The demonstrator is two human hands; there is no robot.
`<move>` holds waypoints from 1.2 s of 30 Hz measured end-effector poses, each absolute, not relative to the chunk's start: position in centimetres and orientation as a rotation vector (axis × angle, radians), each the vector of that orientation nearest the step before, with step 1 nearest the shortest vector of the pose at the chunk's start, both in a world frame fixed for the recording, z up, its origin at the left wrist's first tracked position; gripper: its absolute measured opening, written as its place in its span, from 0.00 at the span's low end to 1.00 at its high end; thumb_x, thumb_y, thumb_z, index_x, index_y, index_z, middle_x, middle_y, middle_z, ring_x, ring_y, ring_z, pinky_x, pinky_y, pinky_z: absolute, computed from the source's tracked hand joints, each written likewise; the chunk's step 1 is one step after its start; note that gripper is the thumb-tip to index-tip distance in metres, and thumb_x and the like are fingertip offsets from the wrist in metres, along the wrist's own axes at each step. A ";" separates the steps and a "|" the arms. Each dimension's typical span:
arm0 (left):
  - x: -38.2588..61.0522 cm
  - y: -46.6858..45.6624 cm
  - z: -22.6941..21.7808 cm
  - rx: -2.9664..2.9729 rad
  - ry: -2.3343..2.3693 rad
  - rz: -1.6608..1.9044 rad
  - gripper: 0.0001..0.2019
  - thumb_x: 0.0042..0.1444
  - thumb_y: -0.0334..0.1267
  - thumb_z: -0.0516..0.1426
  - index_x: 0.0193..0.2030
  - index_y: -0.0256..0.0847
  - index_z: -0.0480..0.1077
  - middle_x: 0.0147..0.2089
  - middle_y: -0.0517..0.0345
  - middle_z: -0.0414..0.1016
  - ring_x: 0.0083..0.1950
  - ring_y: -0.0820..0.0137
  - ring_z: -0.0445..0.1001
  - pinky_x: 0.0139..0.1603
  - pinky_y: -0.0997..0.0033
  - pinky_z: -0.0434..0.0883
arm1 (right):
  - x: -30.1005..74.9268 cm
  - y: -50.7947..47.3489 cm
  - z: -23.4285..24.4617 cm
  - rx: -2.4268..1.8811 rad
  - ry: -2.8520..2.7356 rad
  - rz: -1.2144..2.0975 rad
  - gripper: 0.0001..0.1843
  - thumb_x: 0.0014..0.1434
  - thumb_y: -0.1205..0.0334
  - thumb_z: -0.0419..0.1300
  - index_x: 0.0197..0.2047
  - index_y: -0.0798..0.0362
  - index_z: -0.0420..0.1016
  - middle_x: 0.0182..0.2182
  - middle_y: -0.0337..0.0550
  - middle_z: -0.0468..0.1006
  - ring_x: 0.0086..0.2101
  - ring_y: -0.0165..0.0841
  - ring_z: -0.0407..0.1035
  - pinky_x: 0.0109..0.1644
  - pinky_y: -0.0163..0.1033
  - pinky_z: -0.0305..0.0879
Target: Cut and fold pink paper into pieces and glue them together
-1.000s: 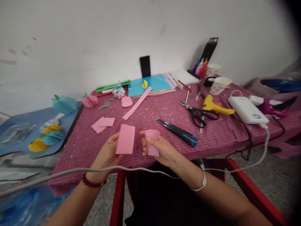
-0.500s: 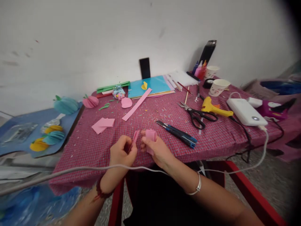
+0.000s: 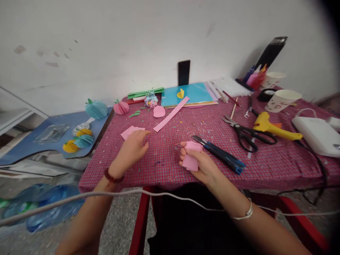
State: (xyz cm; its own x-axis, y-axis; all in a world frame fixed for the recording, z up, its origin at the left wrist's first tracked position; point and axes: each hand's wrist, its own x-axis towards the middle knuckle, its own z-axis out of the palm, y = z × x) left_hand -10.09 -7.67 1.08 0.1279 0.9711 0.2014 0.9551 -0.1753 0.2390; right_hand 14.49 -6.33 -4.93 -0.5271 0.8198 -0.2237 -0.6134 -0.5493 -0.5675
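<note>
My right hand [image 3: 205,164] pinches a small stack of pink paper pieces [image 3: 190,163] between thumb and fingers, above the near part of the table. Over on the left, my left hand [image 3: 130,150] is open, thumb apart from the fingers, right at some flat pink paper pieces [image 3: 128,132] that it partly covers. Whether its fingertips touch them I cannot tell. A long pink paper strip [image 3: 171,115] lies slanted beyond the hands, close to a rounded pink cutout [image 3: 159,112]. Just right of my right hand is a blue-and-black utility knife [image 3: 223,156].
Black-handled scissors [image 3: 248,134] and a yellow glue gun [image 3: 276,129] lie at the right, near paper cups [image 3: 283,101] and a white power bank [image 3: 316,134]. A phone [image 3: 183,72] leans on the wall. Paper pumpkins [image 3: 96,109] stand left. A white cable [image 3: 159,193] crosses in front.
My left hand has let go of the folded pink paper and moved left to the flat pink pieces. The pink paper is now in my right hand. The view has turned left.
</note>
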 end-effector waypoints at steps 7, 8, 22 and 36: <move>-17.5 -1.3 -1.1 2.247 2.082 0.195 0.33 0.45 0.25 0.54 0.61 0.38 0.67 0.63 0.41 0.71 0.63 0.51 0.68 0.63 0.46 0.62 | 14.5 -6.2 -3.9 -0.606 -0.698 1.892 0.12 0.51 0.65 0.65 0.41 0.51 0.74 0.27 0.36 0.72 0.27 0.29 0.65 0.31 0.37 0.63; -17.8 -0.9 -1.2 2.240 2.071 0.184 0.32 0.45 0.26 0.54 0.61 0.38 0.68 0.62 0.42 0.72 0.62 0.51 0.69 0.63 0.48 0.63 | 14.6 -6.1 -3.4 -0.616 -0.796 1.775 0.12 0.52 0.66 0.64 0.42 0.50 0.74 0.27 0.36 0.72 0.28 0.30 0.66 0.33 0.38 0.63; -13.6 -3.1 0.8 2.278 1.909 0.769 0.23 0.65 0.41 0.45 0.61 0.39 0.69 0.62 0.49 0.73 0.63 0.62 0.70 0.65 0.58 0.63 | 13.1 -6.2 -4.1 -0.764 -1.218 1.523 0.11 0.56 0.64 0.55 0.43 0.50 0.74 0.26 0.34 0.72 0.31 0.33 0.67 0.43 0.42 0.61; -3.0 -8.6 -0.5 2.141 1.714 1.076 0.08 0.59 0.37 0.55 0.33 0.42 0.75 0.32 0.56 0.76 0.34 0.66 0.73 0.41 0.68 0.70 | 11.4 -6.4 -3.2 -0.637 -0.732 1.727 0.18 0.46 0.61 0.68 0.42 0.48 0.73 0.30 0.34 0.73 0.31 0.29 0.67 0.43 0.37 0.65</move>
